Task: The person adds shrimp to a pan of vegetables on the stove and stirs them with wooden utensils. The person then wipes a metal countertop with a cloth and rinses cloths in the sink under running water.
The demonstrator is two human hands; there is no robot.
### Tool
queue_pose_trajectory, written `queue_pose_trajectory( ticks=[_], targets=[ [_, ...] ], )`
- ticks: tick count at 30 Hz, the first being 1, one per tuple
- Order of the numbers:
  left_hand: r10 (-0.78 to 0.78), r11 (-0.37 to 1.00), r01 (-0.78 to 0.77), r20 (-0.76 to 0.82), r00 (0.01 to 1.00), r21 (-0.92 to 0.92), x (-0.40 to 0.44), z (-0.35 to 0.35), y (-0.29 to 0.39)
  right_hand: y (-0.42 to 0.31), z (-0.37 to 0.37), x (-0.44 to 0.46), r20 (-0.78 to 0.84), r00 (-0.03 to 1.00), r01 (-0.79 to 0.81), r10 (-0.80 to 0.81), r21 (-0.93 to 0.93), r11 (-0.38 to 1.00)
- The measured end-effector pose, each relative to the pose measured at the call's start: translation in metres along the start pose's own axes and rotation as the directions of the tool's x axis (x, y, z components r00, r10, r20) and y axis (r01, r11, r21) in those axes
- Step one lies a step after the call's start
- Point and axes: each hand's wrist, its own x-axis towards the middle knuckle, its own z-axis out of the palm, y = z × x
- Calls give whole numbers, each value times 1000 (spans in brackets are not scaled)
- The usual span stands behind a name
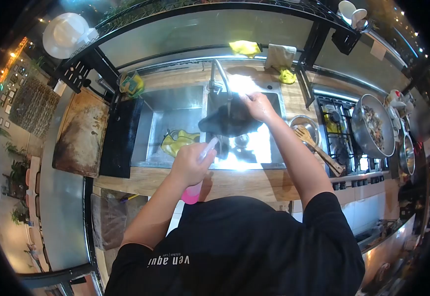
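Observation:
My left hand (191, 164) is wrapped round a squeeze bottle (191, 194) with pink liquid at its base; the pale, clear top points up toward the sink. My right hand (259, 106) is closed at the edge of a dark, cloth-like piece (231, 118), which hangs over the right sink basin (273, 157) beneath the faucet (221, 74). Glare and blur hide its exact kind. In the left basin (168, 113) lies a yellow-green cloth (180, 141), a little beyond my left hand.
Right of the sink stand a metal bowl (304, 126) and wooden utensils (318, 148). A large pan of food (373, 126) is on the gas stove (338, 148). A black mat (119, 138) and stained board (82, 133) lie left. Yellow cloths (245, 48) hang behind.

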Motion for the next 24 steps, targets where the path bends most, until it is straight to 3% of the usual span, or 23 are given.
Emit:
queue_pose_trajectory(
  ticks=[3,8,10,14,17,19,21,24],
  targets=[
    [-32,999,31,-42,999,-40,-4,6,-4,0,-10,-1,43,998,51,-51,-1,999],
    [-59,996,61,29,998,-60,-14,5,-7,5,-14,6,108,990,92,-89,-19,996],
    [-50,995,49,-5,999,-89,-17,7,-10,4,-14,5,128,991,25,-39,106,994],
    [-83,991,81,-12,997,-102,-18,6,-8,0,-23,10,182,982,-68,39,154,986],
    [-31,995,24,-71,997,-99,-19,7,-9,-16,-38,12,260,965,16,-18,11,1000],
    [-72,993,67,-39,997,-102,-20,4,-5,-28,-44,9,290,957,70,-15,-180,981],
    [-109,989,108,-5,994,-103,-20,4,-5,-37,-44,6,304,953,41,21,-198,979],
    [-75,995,73,-39,996,-63,-19,5,-7,-38,-42,4,262,964,103,-51,-188,977]
  ],
)
